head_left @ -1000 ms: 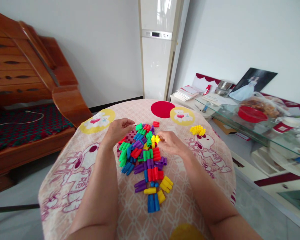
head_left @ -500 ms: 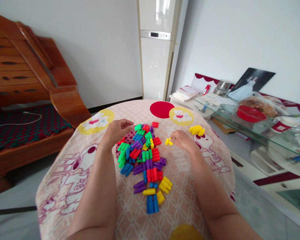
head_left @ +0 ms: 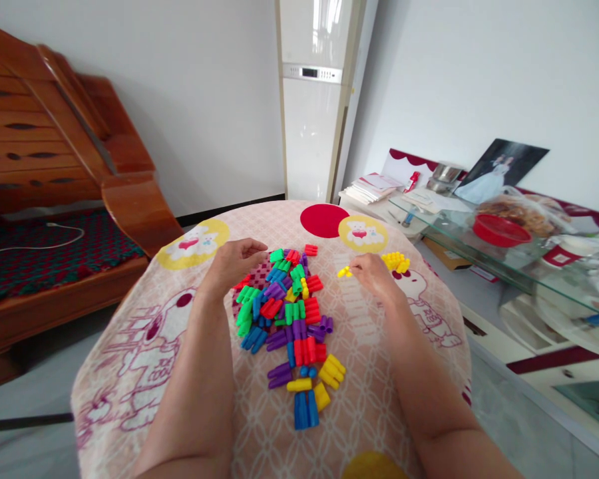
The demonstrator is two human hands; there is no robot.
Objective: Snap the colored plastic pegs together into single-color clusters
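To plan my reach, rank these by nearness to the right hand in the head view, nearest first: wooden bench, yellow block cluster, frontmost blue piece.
From the right hand:
1. Yellow block cluster: just to its right.
2. Frontmost blue piece: to its left, nearer the camera.
3. Wooden bench: far left.

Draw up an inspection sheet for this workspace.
Surface: patterned tablecloth over a table with a rounded edge.
Things: mixed-colour block pile in the middle; yellow block cluster apart, at right.
Clutter: stacked papers and red bowl on the furniture at right, off the table.
Hands: left hand loosely open beside the pile, no block visible in it; right hand pinching small yellow piece, exact count unclear.
Cables: white cable on the bench seat.
Surroundings: wooden bench at left; tall white unit beyond the table.
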